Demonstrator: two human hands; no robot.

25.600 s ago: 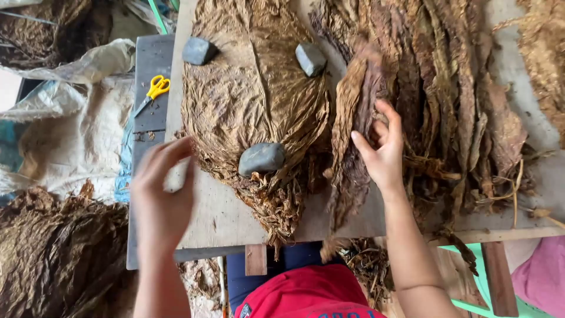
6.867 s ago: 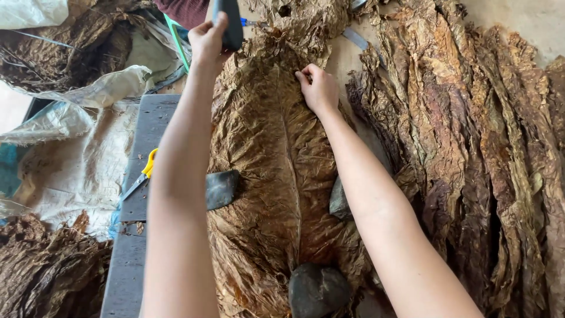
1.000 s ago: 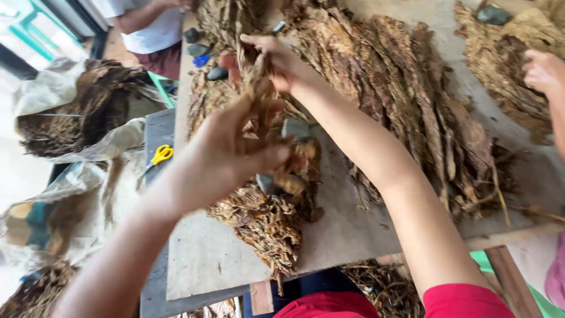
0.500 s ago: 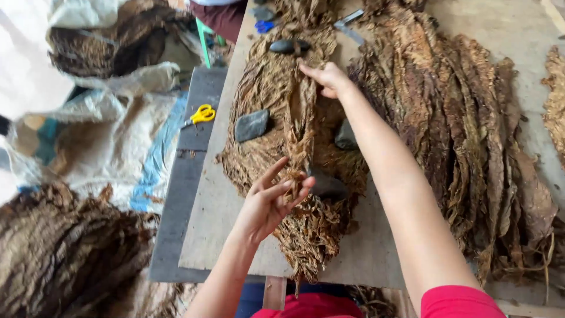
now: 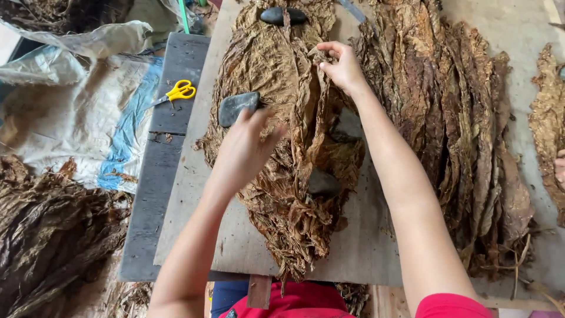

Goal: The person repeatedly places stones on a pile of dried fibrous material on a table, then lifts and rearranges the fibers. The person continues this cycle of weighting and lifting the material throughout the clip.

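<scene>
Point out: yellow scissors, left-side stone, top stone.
yellow scissors (image 5: pixel 178 92), head view, on the handles.
left-side stone (image 5: pixel 235 107), head view, mid top face.
top stone (image 5: pixel 281 15), head view, centre of the dark surface.

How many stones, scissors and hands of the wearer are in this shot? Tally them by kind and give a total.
Dark stones: 3
Yellow scissors: 1
Wearer's hands: 2, the left hand open, the right hand pinching a dried leaf
Total: 6
</scene>
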